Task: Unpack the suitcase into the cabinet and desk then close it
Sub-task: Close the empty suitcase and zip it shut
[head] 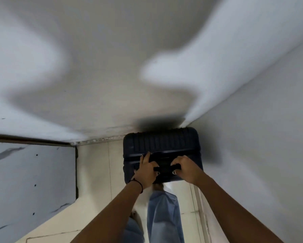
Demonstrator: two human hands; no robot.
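A dark ribbed hard-shell suitcase stands upright and closed on the floor, tucked into the corner where two white walls meet. Both hands rest on its top edge. My left hand lies on the top with fingers spread forward and the thumb near the handle. My right hand curls its fingers over the black top handle. The far side and wheels of the suitcase are hidden.
White walls close in ahead and on the right. A grey marbled panel with small holes stands at the left. Pale floor tiles run between them. My legs in light blue jeans stand right behind the suitcase.
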